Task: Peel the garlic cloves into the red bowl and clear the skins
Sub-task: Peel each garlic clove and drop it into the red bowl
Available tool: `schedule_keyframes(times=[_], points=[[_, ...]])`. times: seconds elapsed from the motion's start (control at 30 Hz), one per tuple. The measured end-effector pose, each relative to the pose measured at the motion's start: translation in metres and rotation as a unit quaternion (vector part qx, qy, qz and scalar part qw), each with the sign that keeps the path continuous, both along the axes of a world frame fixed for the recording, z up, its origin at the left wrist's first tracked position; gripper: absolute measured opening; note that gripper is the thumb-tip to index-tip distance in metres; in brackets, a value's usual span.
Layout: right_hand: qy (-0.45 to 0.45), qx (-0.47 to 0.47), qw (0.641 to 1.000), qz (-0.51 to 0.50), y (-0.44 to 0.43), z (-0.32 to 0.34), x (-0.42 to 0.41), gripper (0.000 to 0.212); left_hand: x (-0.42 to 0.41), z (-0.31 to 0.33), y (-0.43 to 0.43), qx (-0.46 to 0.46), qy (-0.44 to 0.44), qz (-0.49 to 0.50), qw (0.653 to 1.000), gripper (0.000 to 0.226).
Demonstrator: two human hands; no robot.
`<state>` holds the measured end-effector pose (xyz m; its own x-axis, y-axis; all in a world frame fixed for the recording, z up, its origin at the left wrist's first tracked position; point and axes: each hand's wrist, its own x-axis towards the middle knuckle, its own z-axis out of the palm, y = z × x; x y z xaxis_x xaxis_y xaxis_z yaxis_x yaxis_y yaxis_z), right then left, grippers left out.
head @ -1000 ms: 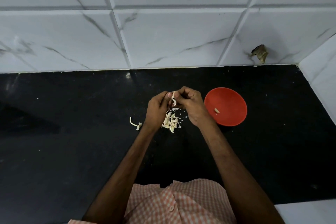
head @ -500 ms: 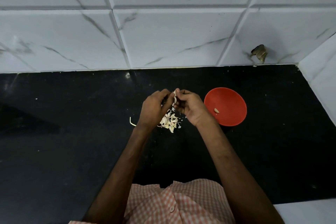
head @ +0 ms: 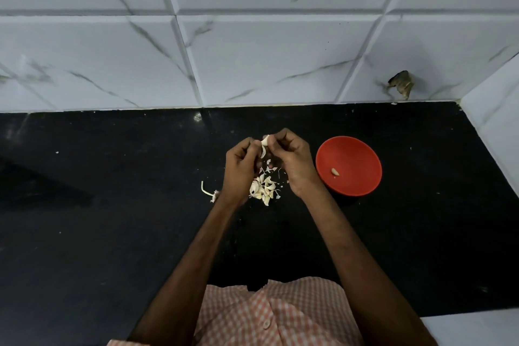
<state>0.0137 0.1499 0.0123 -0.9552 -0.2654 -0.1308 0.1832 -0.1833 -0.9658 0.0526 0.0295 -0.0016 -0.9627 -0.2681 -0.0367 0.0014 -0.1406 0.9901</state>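
Observation:
Both hands meet above the black counter (head: 112, 233). My left hand (head: 241, 168) and my right hand (head: 292, 160) pinch one garlic clove (head: 265, 140) between their fingertips, and a strip of skin (head: 263, 152) hangs from it. Below the hands lies a pile of cloves and skins (head: 264, 188). The red bowl (head: 362, 154) stands just right of my right hand and holds one peeled clove (head: 334, 171). A garlic stem (head: 208, 191) lies left of my left wrist.
A white marble-tiled wall (head: 252, 59) runs along the back of the counter and turns forward at the far right. A small dark scrap (head: 400, 84) sits on the wall near the right corner. My checked shirt (head: 275, 314) fills the bottom edge.
My hands stayed together over the pile and shifted only slightly. The strip of skin has come further off the clove and now hangs lower between the fingers.

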Motion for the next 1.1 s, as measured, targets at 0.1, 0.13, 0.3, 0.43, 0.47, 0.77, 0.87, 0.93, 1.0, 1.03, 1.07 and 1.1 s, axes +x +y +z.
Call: schedule_keyframes(times=[0.1,0.13,0.3,0.43,0.47,0.77,0.87,0.93,1.0,1.03,1.07,1.1], points=[[0.094,0.066,0.993,-0.016,0.001,-0.004,0.001,0.008,0.0,-0.003,0.001,0.048,-0.034,0.004,0.998,0.042],[0.098,0.084,0.991,-0.023,0.002,-0.005,0.001,0.007,0.0,-0.004,-0.001,0.024,-0.028,-0.001,0.999,0.041],[0.114,0.192,0.973,-0.059,0.009,-0.004,-0.004,0.011,-0.001,-0.012,-0.016,-0.185,0.006,-0.021,0.982,0.012],[0.109,0.193,0.975,-0.034,0.013,0.001,-0.005,0.015,0.0,-0.013,-0.02,-0.112,0.028,-0.051,0.992,0.021],[0.111,0.19,0.975,-0.022,0.014,0.003,-0.005,0.015,0.0,-0.013,-0.018,-0.103,0.031,-0.053,0.993,0.017],[0.111,0.188,0.975,0.036,0.021,0.005,-0.007,0.018,-0.001,-0.01,-0.017,-0.074,0.04,-0.068,0.994,0.012],[0.101,0.17,0.979,0.055,0.024,0.006,-0.008,0.017,0.0,-0.011,-0.016,-0.043,0.039,-0.069,0.996,0.012],[0.085,0.154,0.983,0.056,0.023,0.005,-0.008,0.015,0.002,-0.01,-0.013,0.027,0.034,-0.057,0.997,0.012],[0.068,0.138,0.987,0.052,0.022,0.003,-0.008,0.016,0.004,-0.01,-0.009,0.085,0.024,-0.048,0.995,0.012],[0.063,0.133,0.988,0.052,0.021,0.003,-0.007,0.017,0.004,-0.01,-0.007,0.099,0.018,-0.043,0.994,0.013],[0.059,0.128,0.989,0.052,0.02,0.003,-0.007,0.018,0.004,-0.01,-0.006,0.107,0.011,-0.039,0.993,0.014],[0.057,0.125,0.989,0.054,0.019,0.003,-0.006,0.019,0.004,-0.011,-0.004,0.115,0.004,-0.037,0.993,0.013]])
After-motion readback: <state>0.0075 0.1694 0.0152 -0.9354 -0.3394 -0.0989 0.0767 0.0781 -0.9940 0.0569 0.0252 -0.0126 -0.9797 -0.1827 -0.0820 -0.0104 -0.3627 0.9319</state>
